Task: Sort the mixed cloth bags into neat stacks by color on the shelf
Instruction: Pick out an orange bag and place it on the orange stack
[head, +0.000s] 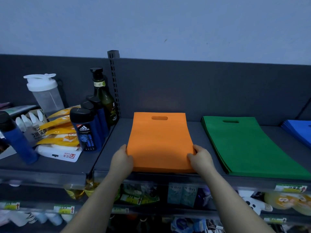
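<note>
task thing: orange stack (159, 142) of cloth bags, flat on the shelf (114, 148), handle cutouts at the far end, near edge at the shelf's front lip.
left hand (122, 158): against the orange stack's left edge near its front corner; fingers hidden by the hand, so I cannot tell whether they grip.
right hand (201, 158): at the orange stack's right front corner, thumb on top, fingers (197, 148) curled round the edge, gripping it.
stack edges: orange layers line up on the left and far sides.
room right of orange stack: strip of bare shelf, then green stack (249, 145), apart from it; blue stack (299, 132) beyond that, cut by the frame.
room left of orange stack: narrow bare strip, then the shelf seam below the slotted post (114, 81).
containers left of orange stack: adidas bottle (85, 132) nearest, capped; dark pump bottle (104, 98) behind; clear shaker (44, 93), lid shut, contents unclear; yellow packets (58, 132) piled between.
below orange stack: lower shelves with packaged goods, too dim to read.
</note>
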### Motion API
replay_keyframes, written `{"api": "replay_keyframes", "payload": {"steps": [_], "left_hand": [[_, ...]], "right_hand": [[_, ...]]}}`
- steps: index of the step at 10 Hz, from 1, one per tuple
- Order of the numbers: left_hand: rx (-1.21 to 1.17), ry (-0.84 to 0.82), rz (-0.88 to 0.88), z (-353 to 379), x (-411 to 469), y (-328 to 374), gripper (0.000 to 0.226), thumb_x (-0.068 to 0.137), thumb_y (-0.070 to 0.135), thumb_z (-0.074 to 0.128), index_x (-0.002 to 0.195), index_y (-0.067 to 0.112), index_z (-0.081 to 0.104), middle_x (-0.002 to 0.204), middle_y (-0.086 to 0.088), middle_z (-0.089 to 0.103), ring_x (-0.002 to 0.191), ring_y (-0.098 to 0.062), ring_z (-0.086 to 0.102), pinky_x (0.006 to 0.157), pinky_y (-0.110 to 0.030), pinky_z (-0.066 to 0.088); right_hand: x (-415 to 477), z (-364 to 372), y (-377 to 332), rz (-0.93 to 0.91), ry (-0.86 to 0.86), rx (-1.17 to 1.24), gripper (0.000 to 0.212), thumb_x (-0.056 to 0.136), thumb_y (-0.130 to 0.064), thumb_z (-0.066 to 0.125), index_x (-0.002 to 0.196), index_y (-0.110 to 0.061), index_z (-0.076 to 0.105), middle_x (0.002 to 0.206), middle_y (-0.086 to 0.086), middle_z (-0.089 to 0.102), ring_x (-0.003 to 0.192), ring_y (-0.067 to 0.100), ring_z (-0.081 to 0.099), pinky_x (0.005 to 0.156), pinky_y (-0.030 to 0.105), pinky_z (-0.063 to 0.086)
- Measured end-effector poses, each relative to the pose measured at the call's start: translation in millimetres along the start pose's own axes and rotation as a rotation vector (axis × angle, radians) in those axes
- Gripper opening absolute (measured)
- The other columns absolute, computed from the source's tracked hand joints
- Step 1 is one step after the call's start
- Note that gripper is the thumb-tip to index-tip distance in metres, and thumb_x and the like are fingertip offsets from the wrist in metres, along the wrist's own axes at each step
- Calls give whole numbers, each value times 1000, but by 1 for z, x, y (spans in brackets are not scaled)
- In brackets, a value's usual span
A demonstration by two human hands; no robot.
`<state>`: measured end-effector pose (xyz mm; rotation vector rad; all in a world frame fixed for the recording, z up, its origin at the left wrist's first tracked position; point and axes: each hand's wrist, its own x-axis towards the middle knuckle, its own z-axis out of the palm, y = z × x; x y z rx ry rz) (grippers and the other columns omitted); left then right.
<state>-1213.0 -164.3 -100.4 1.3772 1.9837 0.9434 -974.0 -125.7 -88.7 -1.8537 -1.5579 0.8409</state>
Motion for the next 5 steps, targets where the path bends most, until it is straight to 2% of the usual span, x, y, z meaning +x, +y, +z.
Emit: {"api": "replay_keyframes", "payload": {"steps": [2,3,4,5], "left_hand": [[54,3,30,-1,0,-1,33,95,2,43,77,30,38,77,-1,53,65,-20,53,49,-27,37],[104,23,74,-3,0,5,16,97,5,44,99,19,51,97,-1,57,91,-27,58,68,-33,45],[237,75,144,-4,6,12,34,99,18,46,131,8,46,129,-3,51,118,-24,49,86,-29,38],[399,132,237,0,10,23,36,98,25,47,129,9,51,132,-6,55,120,-23,49,98,-34,37]], "right_hand": [[-3,3,3,-32,11,-38,33,97,-9,43,130,-6,50,89,-1,50,64,8,47,45,20,32],[-5,-1,0,-46,29,-108,33,98,-14,45,128,-2,49,113,11,58,83,20,53,59,26,39],[-2,-5,4,-108,104,-231,32,97,-18,49,123,1,52,124,14,56,110,30,54,84,36,46],[4,-7,7,-196,181,-343,30,94,-22,51,116,-4,57,124,12,57,119,30,52,87,36,46]]}}
